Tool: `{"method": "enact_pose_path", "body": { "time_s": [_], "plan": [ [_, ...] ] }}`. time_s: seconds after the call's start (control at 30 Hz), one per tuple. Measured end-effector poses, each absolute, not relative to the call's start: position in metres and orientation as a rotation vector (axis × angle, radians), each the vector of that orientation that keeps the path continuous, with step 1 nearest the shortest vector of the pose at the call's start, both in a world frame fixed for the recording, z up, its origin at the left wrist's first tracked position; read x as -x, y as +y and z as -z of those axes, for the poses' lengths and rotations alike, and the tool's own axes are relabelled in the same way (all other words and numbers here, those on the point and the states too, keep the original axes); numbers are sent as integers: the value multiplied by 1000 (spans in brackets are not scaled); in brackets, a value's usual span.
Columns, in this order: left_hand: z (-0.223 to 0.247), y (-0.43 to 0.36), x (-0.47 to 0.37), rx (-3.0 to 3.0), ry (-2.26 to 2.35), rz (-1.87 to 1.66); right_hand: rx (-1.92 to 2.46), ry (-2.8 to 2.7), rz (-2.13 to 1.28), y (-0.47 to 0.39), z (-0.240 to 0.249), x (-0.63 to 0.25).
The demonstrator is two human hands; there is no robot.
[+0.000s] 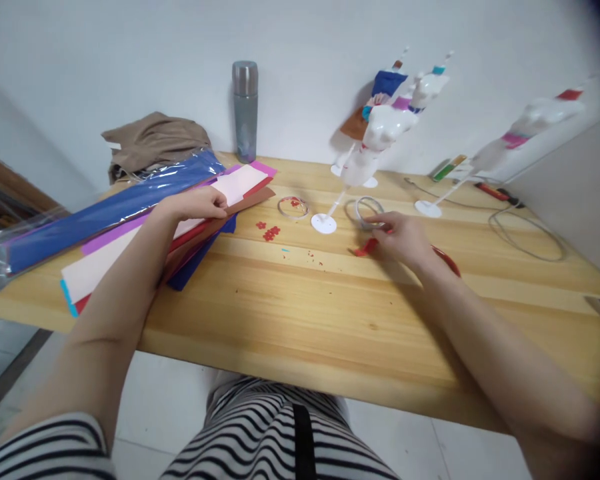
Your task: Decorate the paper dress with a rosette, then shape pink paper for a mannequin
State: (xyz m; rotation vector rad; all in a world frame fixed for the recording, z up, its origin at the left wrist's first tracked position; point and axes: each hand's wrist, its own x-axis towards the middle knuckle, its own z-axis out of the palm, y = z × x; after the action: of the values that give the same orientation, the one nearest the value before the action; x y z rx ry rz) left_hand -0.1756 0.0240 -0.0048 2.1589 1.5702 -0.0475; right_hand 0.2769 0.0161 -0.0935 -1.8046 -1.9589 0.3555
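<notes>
Coloured sheets (105, 260) lie fanned on the left of the wooden table (290, 313), the left hand (207, 202) on them, fingers curled in. The right hand (397, 235) is at a clear ring (369, 212) and a red strip (366, 248); I cannot tell whether it grips either. Red flower cutouts (271, 233) lie between the hands. Beyond stand a bottle (245, 113) and white mannequins (387, 127), before a pale wall (310, 60). Light tiles (155, 387) cover the floor.

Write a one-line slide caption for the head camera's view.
Left hand on layered coloured sheets, right hand beside a ring, small red flower shapes between them on a wooden table.
</notes>
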Motion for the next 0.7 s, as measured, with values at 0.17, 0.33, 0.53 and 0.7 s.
{"method": "enact_pose_path", "body": {
  "time_s": [0.17,0.33,0.53,0.7],
  "plan": [
    [7,26,179,-2146,1534,38,1649,-2055,-286,-11,82,-244],
    [5,25,183,-2117,1556,3,1907,-2199,-81,-47,71,-255],
    [3,24,182,-2073,1547,6,2492,-1921,7,-55,83,-331],
    [4,25,182,-2112,1524,-40,2528,-1820,-198,-51,91,-370]
  ]
}}
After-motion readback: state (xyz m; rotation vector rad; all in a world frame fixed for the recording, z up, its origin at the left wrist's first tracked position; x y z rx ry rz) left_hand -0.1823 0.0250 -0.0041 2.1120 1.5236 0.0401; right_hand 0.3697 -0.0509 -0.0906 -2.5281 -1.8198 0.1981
